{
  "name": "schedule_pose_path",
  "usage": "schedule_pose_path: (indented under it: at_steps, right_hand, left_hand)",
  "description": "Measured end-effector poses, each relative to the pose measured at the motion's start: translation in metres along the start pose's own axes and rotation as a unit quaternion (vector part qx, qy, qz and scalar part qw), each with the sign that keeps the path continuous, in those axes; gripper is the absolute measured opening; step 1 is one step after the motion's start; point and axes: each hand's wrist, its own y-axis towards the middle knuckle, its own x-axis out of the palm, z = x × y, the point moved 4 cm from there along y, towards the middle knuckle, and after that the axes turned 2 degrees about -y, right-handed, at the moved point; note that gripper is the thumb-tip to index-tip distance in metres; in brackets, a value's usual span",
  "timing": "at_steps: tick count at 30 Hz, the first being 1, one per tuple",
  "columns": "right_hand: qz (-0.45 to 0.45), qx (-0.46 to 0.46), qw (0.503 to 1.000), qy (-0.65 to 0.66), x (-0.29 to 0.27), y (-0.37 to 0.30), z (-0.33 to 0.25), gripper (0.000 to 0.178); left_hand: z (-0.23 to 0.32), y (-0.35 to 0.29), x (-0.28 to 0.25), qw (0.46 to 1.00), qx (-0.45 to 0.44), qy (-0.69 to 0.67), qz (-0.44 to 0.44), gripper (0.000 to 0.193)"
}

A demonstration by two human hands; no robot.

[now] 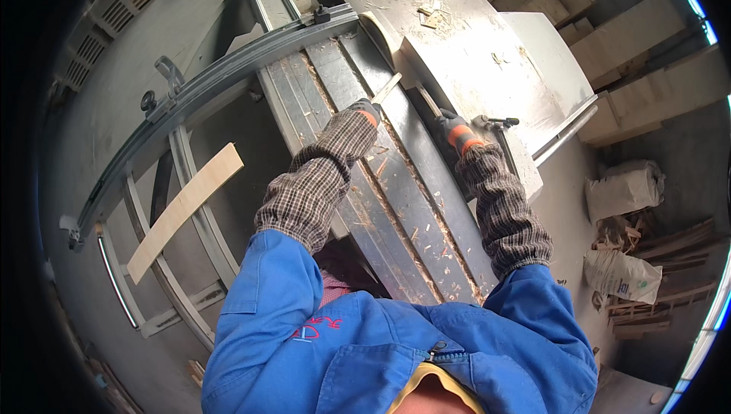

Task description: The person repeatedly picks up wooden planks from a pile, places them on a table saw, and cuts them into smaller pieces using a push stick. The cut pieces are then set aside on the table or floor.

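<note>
My left hand (pixel 367 109), in a dark glove with an orange band, is closed on a short pale wooden strip (pixel 387 88) above the grooved metal sliding table (pixel 415 193). To its right, my right hand (pixel 457 129), gloved in grey and orange, grips a thin wooden stick (pixel 429 99) that points away from me. That stick lies along the near-left edge of the raised saw table (pixel 487 56). Sleeves and gloves hide most of both sets of fingers. A black-handled clamp knob (pixel 499 121) sits just right of my right hand.
A long metal fence (pixel 228 71) crosses the sliding table at the far left. On the outrigger frame (pixel 190 163) lies a pale board (pixel 186 212). Wood chips (pixel 432 15) litter the saw table. Stacked boards (pixel 632 33) and white sacks (pixel 624 189) stand along the right.
</note>
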Motion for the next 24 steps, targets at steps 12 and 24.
schedule_pose_path:
  at_steps: [12, 24]
  right_hand:
    - [0.011, -0.040, 0.999, -0.029, 0.008, 0.016, -0.018, 0.041]
    - [0.025, -0.008, 0.996, -0.088, -0.001, -0.014, -0.054, 0.043]
  left_hand:
    - [-0.002, 0.010, -0.003, 1.000, -0.003, 0.004, 0.003, 0.042]
    - [-0.036, 0.030, -0.022, 1.000, -0.015, 0.017, 0.008, 0.041]
